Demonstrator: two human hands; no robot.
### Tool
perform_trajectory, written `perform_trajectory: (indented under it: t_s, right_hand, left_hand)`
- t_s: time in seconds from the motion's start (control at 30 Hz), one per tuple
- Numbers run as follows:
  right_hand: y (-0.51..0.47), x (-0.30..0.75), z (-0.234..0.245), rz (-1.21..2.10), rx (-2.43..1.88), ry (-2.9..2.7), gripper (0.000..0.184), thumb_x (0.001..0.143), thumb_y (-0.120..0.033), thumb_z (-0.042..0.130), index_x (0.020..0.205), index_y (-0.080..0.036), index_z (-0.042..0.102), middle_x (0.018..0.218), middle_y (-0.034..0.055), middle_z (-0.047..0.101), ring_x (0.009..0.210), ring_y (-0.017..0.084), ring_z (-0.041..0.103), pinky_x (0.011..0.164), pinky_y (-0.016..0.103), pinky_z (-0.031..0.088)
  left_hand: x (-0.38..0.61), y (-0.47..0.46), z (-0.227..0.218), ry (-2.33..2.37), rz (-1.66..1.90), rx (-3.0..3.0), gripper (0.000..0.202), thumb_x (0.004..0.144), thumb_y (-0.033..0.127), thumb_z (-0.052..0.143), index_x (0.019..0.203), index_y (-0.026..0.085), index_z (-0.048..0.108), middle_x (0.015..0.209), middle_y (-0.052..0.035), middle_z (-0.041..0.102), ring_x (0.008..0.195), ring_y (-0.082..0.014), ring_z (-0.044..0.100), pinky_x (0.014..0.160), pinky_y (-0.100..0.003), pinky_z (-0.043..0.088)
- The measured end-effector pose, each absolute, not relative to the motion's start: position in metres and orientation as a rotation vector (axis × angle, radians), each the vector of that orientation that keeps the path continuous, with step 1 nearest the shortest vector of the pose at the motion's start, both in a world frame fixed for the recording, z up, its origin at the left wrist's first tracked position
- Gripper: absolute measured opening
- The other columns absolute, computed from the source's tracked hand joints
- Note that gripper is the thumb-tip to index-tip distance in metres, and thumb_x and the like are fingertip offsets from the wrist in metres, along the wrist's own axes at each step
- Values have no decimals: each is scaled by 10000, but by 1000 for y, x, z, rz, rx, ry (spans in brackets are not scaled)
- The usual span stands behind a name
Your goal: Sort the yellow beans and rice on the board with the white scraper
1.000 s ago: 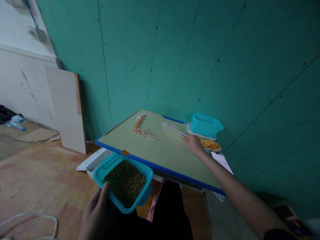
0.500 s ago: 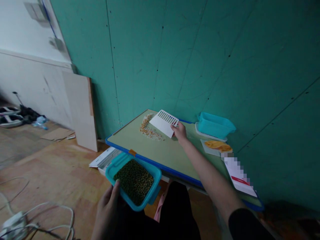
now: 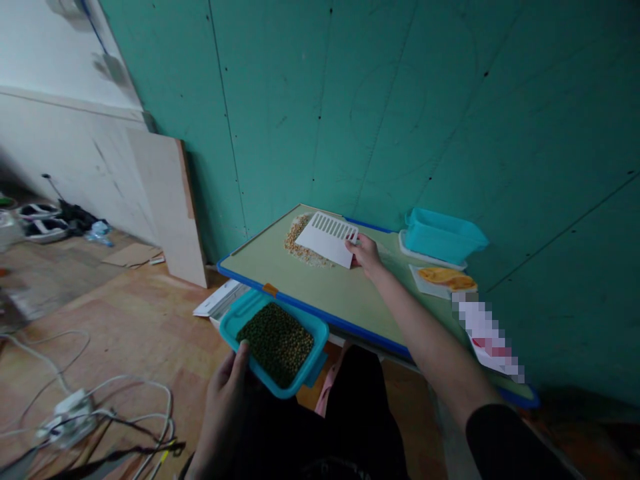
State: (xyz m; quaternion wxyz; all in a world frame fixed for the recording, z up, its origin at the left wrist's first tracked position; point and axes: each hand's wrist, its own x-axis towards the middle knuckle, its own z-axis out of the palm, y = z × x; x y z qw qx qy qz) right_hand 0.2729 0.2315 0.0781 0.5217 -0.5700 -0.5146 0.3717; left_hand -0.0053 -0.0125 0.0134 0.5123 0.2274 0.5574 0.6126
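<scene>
My left hand (image 3: 229,379) grips the near-left rim of a blue plastic container (image 3: 320,333), its thumb over the edge. Dark green beans (image 3: 267,327) fill one side of the container and tan beans (image 3: 297,347) the other. My right hand (image 3: 364,253) is closed on the right end of a flat white slotted scraper (image 3: 325,245), held tilted over the table. Yellow and pale grains (image 3: 296,248) lie spread on the table around the scraper's left and lower edges. The scraper hides part of them.
The pale green table (image 3: 350,293) has a blue rim and stands against a green wall. Toward its right are a blue bin (image 3: 443,237) on a white lid, a yellow item (image 3: 447,279) and a partly blurred white packet (image 3: 485,333). Cables and a power strip (image 3: 70,417) lie on the floor.
The scraper has turned to lie more level and covers more of the grains. My left hand still holds the container. The whole view has shifted slightly.
</scene>
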Motion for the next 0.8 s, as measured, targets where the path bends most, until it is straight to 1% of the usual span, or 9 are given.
perform_trajectory:
  t_s: [0.17,0.27,0.33,0.4,0.5,0.67,0.8]
  right_hand:
    - [229,270,80,919,-1370,-1244,313,790,-287,669,1079,-182,609,702,2,684,593,178,662,578,310,566]
    - [228,268,80,914,-1349,-1256,302,796,-272,669,1076,-178,612,710,5,689,618,175,669,594,300,566]
    - [228,266,81,919,-1332,-1267,315,797,-276,675,1088,-174,613,732,17,703,647,180,681,621,308,572]
    - [228,264,81,927,-1318,-1268,332,795,-287,684,1097,-171,612,762,31,719,675,189,693,647,323,578]
    - [227,262,81,924,-1308,-1278,345,788,-303,698,1095,-171,612,790,43,731,700,201,702,669,339,580]
    - [227,259,80,899,-1305,-1318,365,784,-363,721,1081,-178,617,776,39,724,695,206,700,658,340,577]
    - [227,256,79,871,-1296,-1342,350,784,-333,717,1079,-170,620,757,37,719,677,198,693,637,318,572]
  left_hand:
    - [-6,-13,9,1327,1459,588,495,641,600,834,753,143,682,538,48,523,487,-108,462,443,-209,366]
    - [-6,-14,11,1330,1455,588,500,642,599,836,792,142,696,566,42,559,495,-109,473,451,-211,375]
    - [-6,-14,12,1315,1452,572,518,637,594,839,864,144,721,600,34,600,496,-117,487,452,-222,388]
    - [-6,-13,12,1305,1457,561,523,633,583,845,892,144,731,593,37,603,484,-117,485,442,-224,382]
    - [-5,-13,10,1277,1469,534,524,614,572,861,886,143,733,569,42,588,480,-119,487,450,-227,394]
    - [-5,-12,10,1301,1483,534,539,579,587,869,850,141,736,575,29,600,499,-137,520,460,-239,417]
    - [-4,-12,13,1305,1482,506,582,553,599,875,883,136,753,611,11,637,513,-150,548,473,-252,448]
